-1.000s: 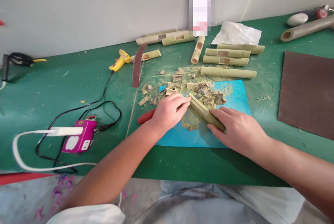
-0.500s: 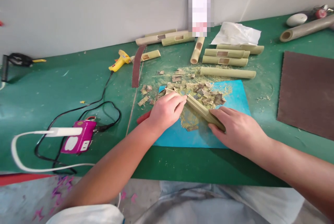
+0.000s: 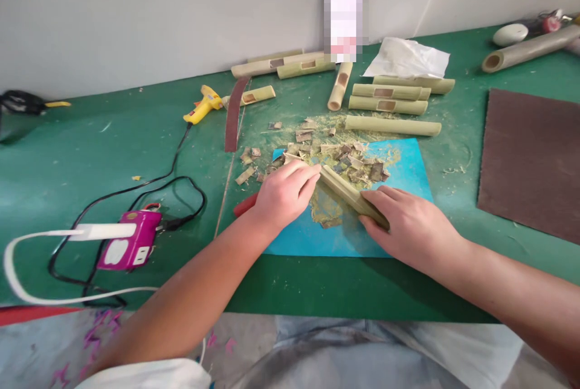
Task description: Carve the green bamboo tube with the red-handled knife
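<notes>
A green bamboo tube [image 3: 344, 189] lies slanted over a blue sheet [image 3: 408, 165]. My right hand [image 3: 401, 220] is wrapped round its lower right end. At its upper left end, my left hand [image 3: 287, 189] has its fingers pressed together, the fingertips touching or very close to the tube; what they grip is hidden. A red object [image 3: 246, 204] shows partly from behind my left wrist. Bamboo chips [image 3: 353, 162] and fine shavings are scattered on and behind the sheet.
Cut bamboo tubes [image 3: 393, 125] lie behind the sheet, near white paper [image 3: 408, 58]. On the left are a yellow glue gun [image 3: 203, 105], a purple power adapter [image 3: 131, 239] and cables. A brown sandpaper strip [image 3: 235, 116] and a dark brown sheet [image 3: 530, 162] flank the work area.
The whole view has shifted slightly, so things appear a little further left. Both hands and the bamboo tube keep nearly the same positions relative to each other.
</notes>
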